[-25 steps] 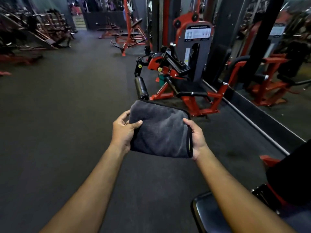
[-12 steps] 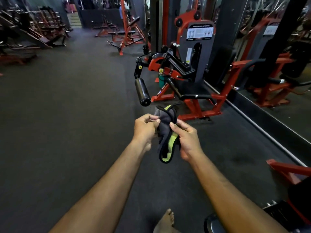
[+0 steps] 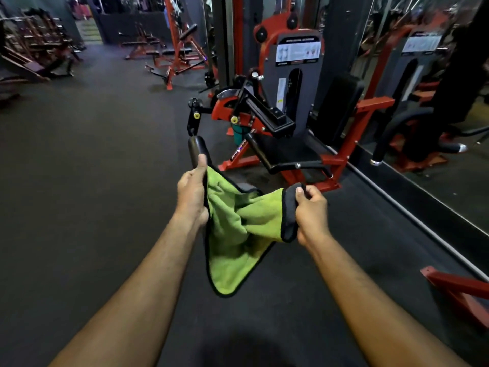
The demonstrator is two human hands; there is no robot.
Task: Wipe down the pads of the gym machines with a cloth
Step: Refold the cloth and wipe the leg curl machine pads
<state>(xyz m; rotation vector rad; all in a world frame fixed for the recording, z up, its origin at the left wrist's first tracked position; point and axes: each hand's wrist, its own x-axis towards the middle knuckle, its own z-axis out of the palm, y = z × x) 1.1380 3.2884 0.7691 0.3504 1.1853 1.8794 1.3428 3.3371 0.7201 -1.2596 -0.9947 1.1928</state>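
Both the left hand (image 3: 191,197) and right hand (image 3: 309,211) pinch edges of the slack green, black-edged microfibre cloth (image 3: 235,239); its drooping corner could brush the floor before reaching the black roller pad (image 3: 197,152).

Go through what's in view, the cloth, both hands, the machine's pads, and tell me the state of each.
cloth: unfolded, green side up, hanging slack between the hands
left hand: grips the cloth's left edge
right hand: pinches the cloth's right corner
roller pad: bare, untouched
seat pad: bare, untouched
back pad: upright, untouched
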